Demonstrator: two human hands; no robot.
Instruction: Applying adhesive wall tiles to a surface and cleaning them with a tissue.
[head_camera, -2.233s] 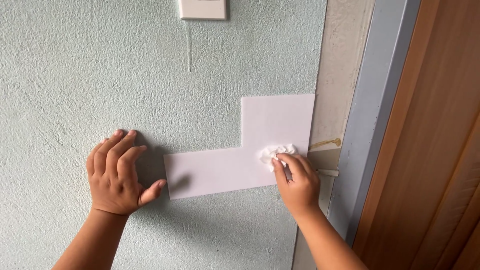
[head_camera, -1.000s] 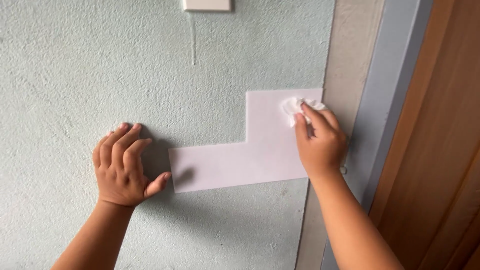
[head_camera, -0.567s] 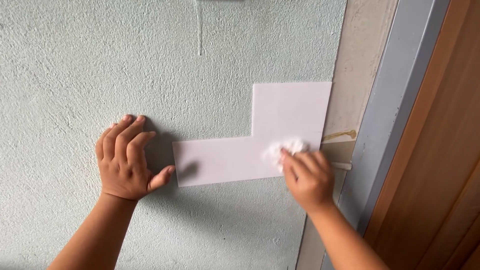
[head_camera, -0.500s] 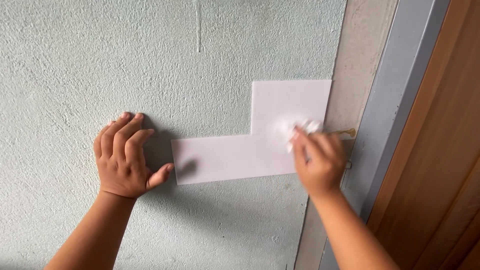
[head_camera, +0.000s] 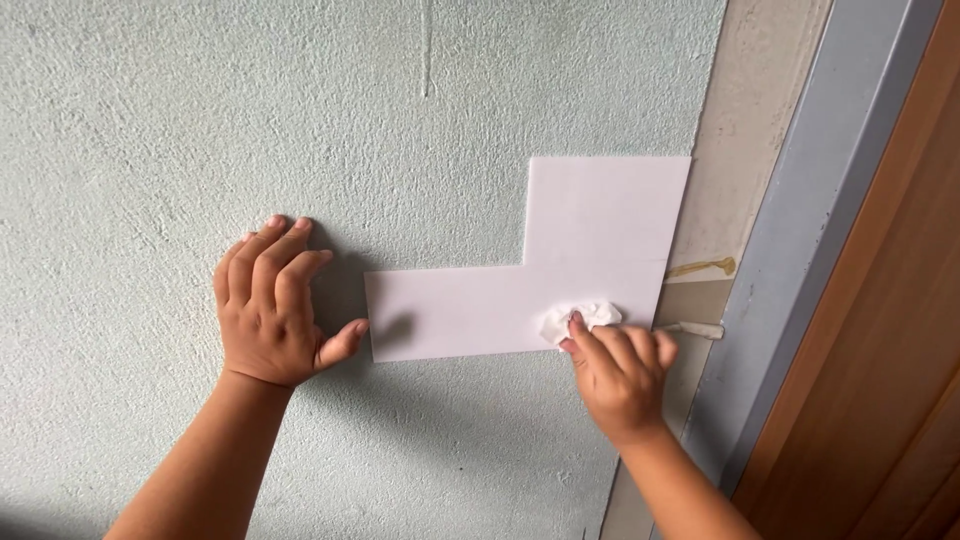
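Right hand (head_camera: 620, 370), wad (head_camera: 580, 318) lower on panel (head_camera: 600, 240)

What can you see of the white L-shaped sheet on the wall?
The sheet is flat, matte white, L-shaped: a long bar running left, a taller block rising at its right end. It looks like thin card or plastic, lying flush on the textured wall. The right hand presses a crumpled wad on its lower right; the left hand rests just off its left edge.
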